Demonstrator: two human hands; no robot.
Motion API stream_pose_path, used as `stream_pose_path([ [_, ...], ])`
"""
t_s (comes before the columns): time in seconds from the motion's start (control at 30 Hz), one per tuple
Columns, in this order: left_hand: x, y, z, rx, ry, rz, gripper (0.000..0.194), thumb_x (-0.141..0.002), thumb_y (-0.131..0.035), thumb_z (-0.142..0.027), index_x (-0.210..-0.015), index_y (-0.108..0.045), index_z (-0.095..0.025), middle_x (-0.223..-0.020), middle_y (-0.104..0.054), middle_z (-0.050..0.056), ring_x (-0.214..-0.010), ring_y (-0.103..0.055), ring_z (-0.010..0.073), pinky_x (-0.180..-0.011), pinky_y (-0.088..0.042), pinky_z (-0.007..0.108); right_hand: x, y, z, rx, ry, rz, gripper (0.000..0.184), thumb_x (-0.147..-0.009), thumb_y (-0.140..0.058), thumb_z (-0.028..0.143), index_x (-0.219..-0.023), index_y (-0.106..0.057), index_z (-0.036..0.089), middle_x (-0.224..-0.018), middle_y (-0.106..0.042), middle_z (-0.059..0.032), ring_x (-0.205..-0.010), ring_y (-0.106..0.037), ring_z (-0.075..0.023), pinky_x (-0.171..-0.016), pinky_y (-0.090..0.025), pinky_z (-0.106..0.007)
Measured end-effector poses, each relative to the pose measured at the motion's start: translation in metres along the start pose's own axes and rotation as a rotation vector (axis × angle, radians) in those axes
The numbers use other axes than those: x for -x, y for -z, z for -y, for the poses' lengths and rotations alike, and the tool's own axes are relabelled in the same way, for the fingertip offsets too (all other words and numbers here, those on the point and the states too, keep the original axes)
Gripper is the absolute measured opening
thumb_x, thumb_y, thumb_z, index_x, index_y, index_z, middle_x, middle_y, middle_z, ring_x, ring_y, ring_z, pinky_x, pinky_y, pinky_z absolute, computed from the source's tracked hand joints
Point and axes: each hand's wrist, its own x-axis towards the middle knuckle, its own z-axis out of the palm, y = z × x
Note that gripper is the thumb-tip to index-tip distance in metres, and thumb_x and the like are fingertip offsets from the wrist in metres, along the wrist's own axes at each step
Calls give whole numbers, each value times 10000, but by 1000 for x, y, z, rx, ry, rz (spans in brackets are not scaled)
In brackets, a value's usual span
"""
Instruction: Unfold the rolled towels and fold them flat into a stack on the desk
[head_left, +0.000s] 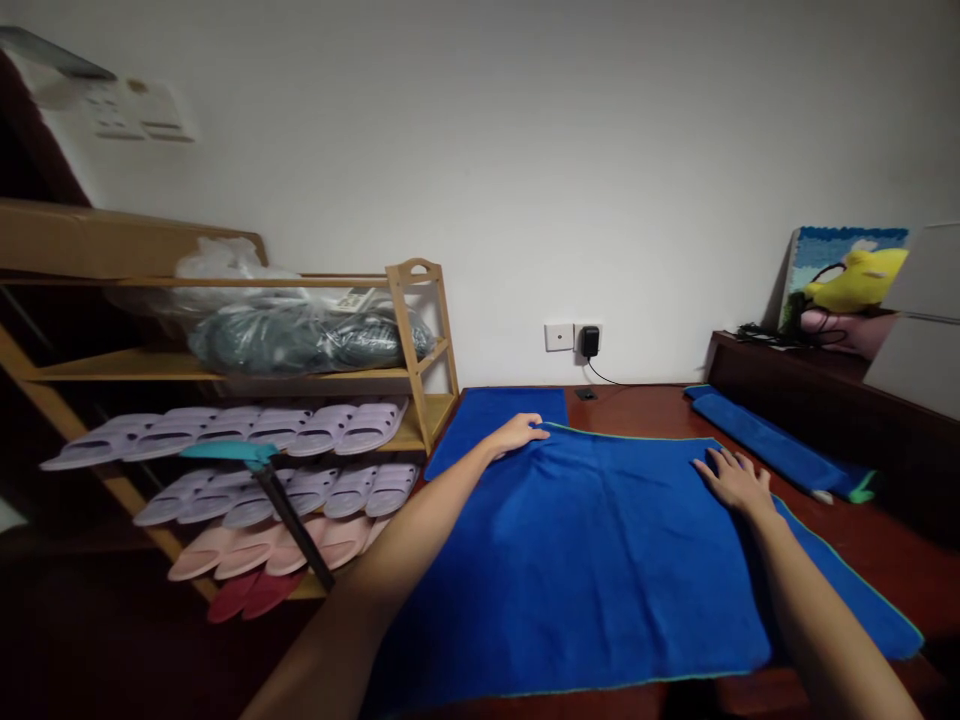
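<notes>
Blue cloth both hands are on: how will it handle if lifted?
Likely floppy: soft creases run across the blue cloth. Probably light, as its edge looks thin. Unlikely to roll or tip, since it lies spread out over the brown tabletop.

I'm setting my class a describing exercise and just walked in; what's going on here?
A large blue cloth lies spread, slightly creased, on a reddish-brown table. The person's left hand pinches its far edge, toward the left; the right hand rests on it near the far right corner, fingers spread. A narrow blue bundle lies farther right, and slippers fill a rack at left.
</notes>
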Motion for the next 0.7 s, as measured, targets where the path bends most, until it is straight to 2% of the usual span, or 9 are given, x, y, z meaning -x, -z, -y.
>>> stream_pose_path([
  [0.13, 5, 19, 0, 30, 66, 36, 449, -657, -612, -571, -877, -534, -187, -671, -496, -55, -616, -480, 132, -563, -362, 214, -1, 0, 0, -3, -19, 42, 760, -835, -127, 701, -1391, -381, 249, -1492, -289, -43, -1375, -186, -267, -1046, -182, -576],
  [0.23, 9, 39, -2, -7, 112, 110, 506, -553, -739, -500, -917, -573, -190, -728, -557, -39, -658, -519, 140, -584, -381, 212, -2, -1, 0, -6, -26, 64, 773, -831, -122, 708, -1416, -343, 253, -1510, -246, -32, -1382, -171, -263, -1052, -169, -579],
  [0.33, 13, 57, -4, -85, 174, 229, 463, -452, -817, -425, -802, -641, -178, -712, -601, -23, -654, -530, 149, -584, -375, 219, -3, -2, 0, -8, -30, 78, 761, -838, -122, 700, -1431, -315, 263, -1522, -212, -18, -1386, -167, -255, -1060, -156, -577],
  [0.47, 13, 70, -8, -192, 263, 349, 395, -428, -827, -461, -516, -599, -152, -489, -524, -26, -494, -433, 126, -496, -292, 241, -3, -2, 0, -5, -33, 86, 731, -848, -142, 681, -1433, -309, 275, -1526, -198, -1, -1389, -160, -246, -1069, -146, -577],
  [0.6, 11, 78, -9, -206, 228, 314, 461, -423, -818, -485, -436, -491, -160, -430, -391, -62, -469, -337, 93, -481, -221, 238, -3, -1, 1, -3, -38, 94, 739, -844, -128, 688, -1437, -299, 282, -1527, -194, 2, -1391, -159, -250, -1074, -147, -575],
  [0.7, 15, 85, -4, -168, 189, 246, 463, -482, -763, -542, -508, -491, -168, -498, -416, -60, -513, -385, 108, -498, -255, 228, -3, -2, 1, -5, -42, 97, 744, -843, -121, 689, -1442, -289, 282, -1530, -181, -3, -1394, -156, -251, -1075, -146, -572],
])
